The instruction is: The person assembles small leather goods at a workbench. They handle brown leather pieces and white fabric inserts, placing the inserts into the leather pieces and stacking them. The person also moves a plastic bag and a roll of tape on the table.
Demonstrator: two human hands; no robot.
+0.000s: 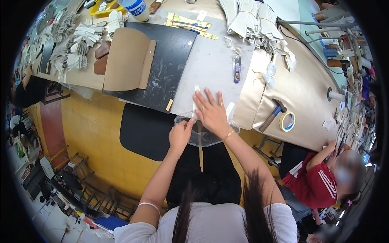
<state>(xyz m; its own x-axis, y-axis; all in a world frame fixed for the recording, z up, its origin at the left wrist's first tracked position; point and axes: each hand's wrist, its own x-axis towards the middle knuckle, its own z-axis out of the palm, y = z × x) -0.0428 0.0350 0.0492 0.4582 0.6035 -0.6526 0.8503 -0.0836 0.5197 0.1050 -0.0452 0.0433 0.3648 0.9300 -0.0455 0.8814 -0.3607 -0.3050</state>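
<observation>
At the table's near edge, a narrow pale strip point(195, 104) lies under my hands. My right hand point(213, 116) rests flat on it, open, fingers spread. Just left of it, my left hand point(179, 137) is closed, thumb and finger pinching the strip near the edge; the exact grip is partly hidden. Below my hands, a clear plastic bag point(206, 139) hangs at the edge. A thin tan strip point(201, 158) dangles in front of my dark clothes. Another short pale piece point(229, 109) sits right of my right hand.
Purple thread snips point(237, 69), a hammer point(272, 116) and a tape roll point(287, 121) lie to the right. On the left are a black board point(168, 60) and brown sheet point(127, 58). Bundled pale pieces point(249, 18) are piled behind. A person in red point(312, 178) works at right.
</observation>
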